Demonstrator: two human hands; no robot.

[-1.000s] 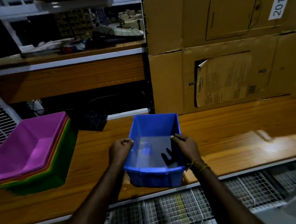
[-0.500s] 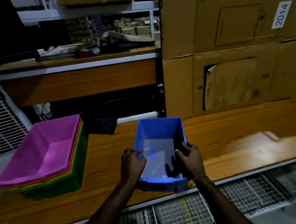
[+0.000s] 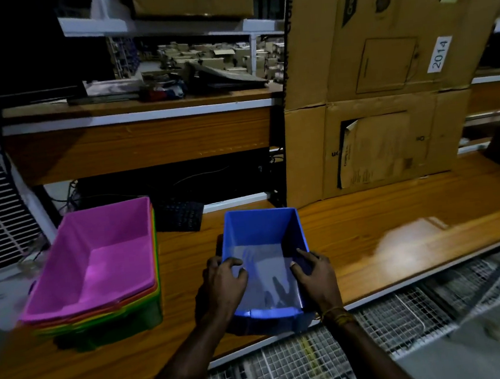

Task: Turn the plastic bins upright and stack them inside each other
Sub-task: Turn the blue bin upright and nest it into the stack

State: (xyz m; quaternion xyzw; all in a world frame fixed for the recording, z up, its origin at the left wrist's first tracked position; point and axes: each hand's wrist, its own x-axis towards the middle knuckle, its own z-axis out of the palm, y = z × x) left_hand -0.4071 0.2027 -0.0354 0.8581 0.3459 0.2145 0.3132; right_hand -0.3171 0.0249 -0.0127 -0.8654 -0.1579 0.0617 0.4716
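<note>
Blue bin (image 3: pixel 260 237) sits upright near tabletop (image 3: pixel 371 238) front edge, w/ left hand (image 3: pixel 224 281) & right hand (image 3: pixel 313 278) gripping its side walls, fingers hooked inside. Pink-topped nested bin stack (image 3: pixel 96 261) stands left of it, apart. Cardboard boxes (image 3: pixel 379 83) behind at right.

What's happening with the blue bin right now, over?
Left hand and right hand grip blue bin by its side rims. Bin upright on bench. Nested stack, pink bin on top, sits left. Path clear.

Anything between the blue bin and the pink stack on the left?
Nothing visible. The blue bin, upright in both hands, and the stack topped by the pink bin have only bare bench between them. The keyboard lies farther back.
</note>
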